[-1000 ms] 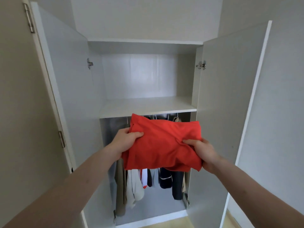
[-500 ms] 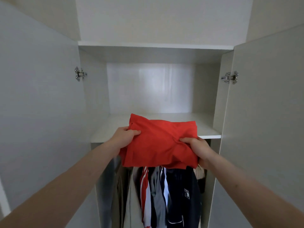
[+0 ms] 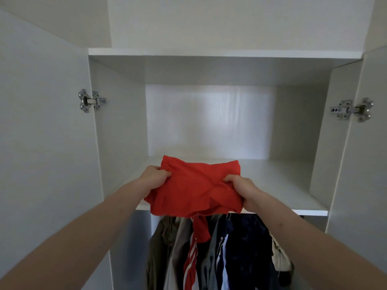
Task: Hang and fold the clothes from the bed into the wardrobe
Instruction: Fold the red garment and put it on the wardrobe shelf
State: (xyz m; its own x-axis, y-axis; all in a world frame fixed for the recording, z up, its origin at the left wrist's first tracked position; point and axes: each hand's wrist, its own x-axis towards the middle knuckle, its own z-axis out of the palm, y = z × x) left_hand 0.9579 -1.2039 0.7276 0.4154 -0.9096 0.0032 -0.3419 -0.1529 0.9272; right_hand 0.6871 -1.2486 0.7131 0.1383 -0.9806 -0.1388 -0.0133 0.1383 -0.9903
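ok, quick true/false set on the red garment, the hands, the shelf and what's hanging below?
1. Both hands grip the red garment. True: left hand and right hand each clutch a side.
2. The shelf holds a stack of folded clothes. False: no stack shows on it.
3. Clothes hang below the shelf. True.
4. The wardrobe doors are closed. False: both stand open, hinges exposed.
5. The garment is on a hanger. False: it is bunched in the hands.

Red garment (image 3: 196,189): soft matt cloth, creased. Shelf (image 3: 272,185): smooth matt white laminate. Hinges (image 3: 90,100): shiny metal.
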